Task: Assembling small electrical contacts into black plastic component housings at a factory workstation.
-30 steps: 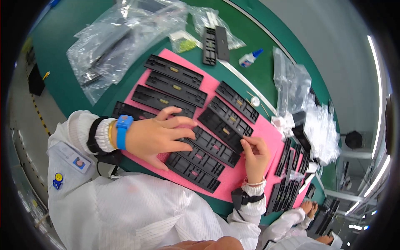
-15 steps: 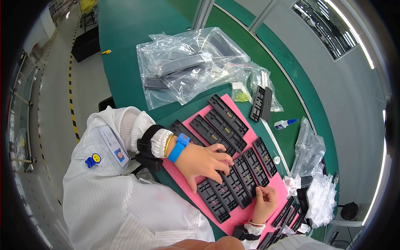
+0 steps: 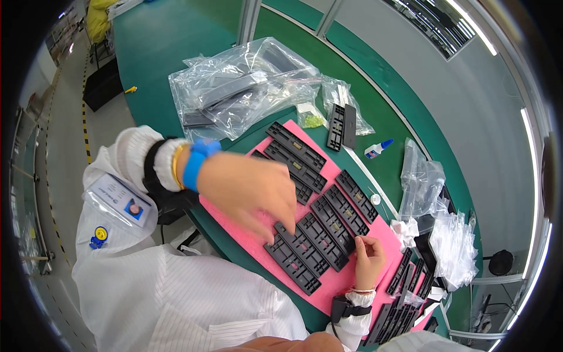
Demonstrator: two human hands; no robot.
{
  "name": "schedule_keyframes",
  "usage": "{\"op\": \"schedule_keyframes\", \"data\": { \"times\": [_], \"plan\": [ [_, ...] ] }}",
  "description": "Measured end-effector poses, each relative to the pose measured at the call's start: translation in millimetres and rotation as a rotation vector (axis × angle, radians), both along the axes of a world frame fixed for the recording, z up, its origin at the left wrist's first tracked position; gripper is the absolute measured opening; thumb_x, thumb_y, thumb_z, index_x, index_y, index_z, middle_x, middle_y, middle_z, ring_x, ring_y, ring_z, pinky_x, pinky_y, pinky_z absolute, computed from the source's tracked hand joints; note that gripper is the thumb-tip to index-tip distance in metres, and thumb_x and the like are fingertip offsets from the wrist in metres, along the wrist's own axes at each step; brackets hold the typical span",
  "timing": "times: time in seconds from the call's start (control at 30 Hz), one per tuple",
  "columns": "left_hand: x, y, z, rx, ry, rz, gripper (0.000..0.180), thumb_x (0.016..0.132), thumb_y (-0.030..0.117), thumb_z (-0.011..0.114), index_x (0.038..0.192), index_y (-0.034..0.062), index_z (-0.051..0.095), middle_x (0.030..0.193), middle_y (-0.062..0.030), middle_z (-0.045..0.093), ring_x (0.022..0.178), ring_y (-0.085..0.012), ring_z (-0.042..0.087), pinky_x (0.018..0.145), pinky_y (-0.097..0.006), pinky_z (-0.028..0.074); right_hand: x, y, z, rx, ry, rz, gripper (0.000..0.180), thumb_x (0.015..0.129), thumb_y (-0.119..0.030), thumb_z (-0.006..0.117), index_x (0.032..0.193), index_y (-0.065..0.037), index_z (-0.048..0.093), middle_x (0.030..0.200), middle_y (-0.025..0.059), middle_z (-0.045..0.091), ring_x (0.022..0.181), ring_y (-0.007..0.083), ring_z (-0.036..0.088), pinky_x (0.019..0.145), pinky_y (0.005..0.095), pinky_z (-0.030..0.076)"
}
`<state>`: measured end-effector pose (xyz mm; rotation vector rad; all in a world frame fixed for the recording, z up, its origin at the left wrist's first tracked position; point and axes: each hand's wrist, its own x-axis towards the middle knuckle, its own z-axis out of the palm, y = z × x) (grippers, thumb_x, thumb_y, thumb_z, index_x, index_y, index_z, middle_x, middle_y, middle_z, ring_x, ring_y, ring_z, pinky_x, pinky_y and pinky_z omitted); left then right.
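Observation:
Rows of long black slotted plastic parts (image 3: pixel 293 267) lie on a pink foam sheet (image 3: pixel 231 217); some carry a small gold-coloured piece in the middle. My left hand (image 3: pixel 243 185), wearing a blue wristband (image 3: pixel 196 167), hovers over the left side of the sheet and covers part of the rows. Its fingers point down and are smeared by motion, so their grip is unclear. At the near end of the right-hand parts, my right hand (image 3: pixel 369 264) has thumb and forefinger pinched together. Whatever sits in that pinch is hidden or too small to name.
Clear plastic bags (image 3: pixel 234 88) with grey parts lie at the back of the green table (image 3: pixel 164 47). A small blue-capped bottle (image 3: pixel 378 149) and two more parts (image 3: pixel 342 127) are beyond the foam. More black parts (image 3: pixel 404 293) and crumpled bags (image 3: pixel 451 249) crowd the right.
My left hand has come up off the black parts and moved left. My right hand stays pinched near the same parts. The whole view has shifted somewhat.

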<state>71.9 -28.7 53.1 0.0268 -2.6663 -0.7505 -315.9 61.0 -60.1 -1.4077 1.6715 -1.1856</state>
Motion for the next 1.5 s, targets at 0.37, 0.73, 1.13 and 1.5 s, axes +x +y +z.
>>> {"op": "schedule_keyframes", "data": {
  "times": [0.37,0.73,1.13,1.5],
  "plan": [
    [78.4,-164.8,-7.4,0.117,-0.047,0.924,0.070,0.092,0.042,0.072,0.148,0.0071,0.049,0.138,-0.0127,0.060,0.126,-0.0262,0.056,0.103,-0.041,0.046,0.4,2.4,-1.7,-0.002,-0.085,-0.013,0.015,0.093,-0.012,0.076,0.099,0.000,0.070,0.080,-0.0018,0.066,0.066,0.0047,0.056,0.059,0.0191,0.044],
    [22.1,-246.0,-94.7,-0.078,-0.122,0.806,0.097,0.090,0.050,0.072,0.160,0.0025,0.023,0.155,-0.0241,0.040,0.145,-0.0369,0.037,0.120,-0.045,0.028,-3.8,1.6,4.7,-0.063,-0.013,-0.022,0.011,0.091,-0.011,0.075,0.096,-0.001,0.073,0.082,0.0051,0.072,0.072,0.0084,0.066,0.064,0.0251,0.052],
    [17.3,-247.6,-94.8,0.000,-0.003,0.865,0.066,0.092,0.014,0.069,0.153,0.0109,0.045,0.137,-0.0094,0.059,0.125,-0.0236,0.055,0.109,-0.039,0.040,-7.7,4.0,-14.5,-0.214,-0.010,0.010,0.015,0.084,-0.019,0.076,0.086,-0.005,0.072,0.077,0.0089,0.071,0.071,0.0219,0.070,0.066,0.0363,0.055],
    [-23.4,-210.3,-75.6,-0.516,-0.064,0.752,0.065,0.083,0.009,0.072,0.145,0.0091,0.053,0.130,-0.0139,0.066,0.118,-0.0358,0.059,0.102,-0.044,0.046,-5.5,-6.6,-5.8,-0.197,-0.031,0.060,0.014,0.089,-0.014,0.076,0.093,-0.001,0.072,0.078,0.0030,0.068,0.069,0.0099,0.062,0.064,0.0260,0.051]
  ]
}}
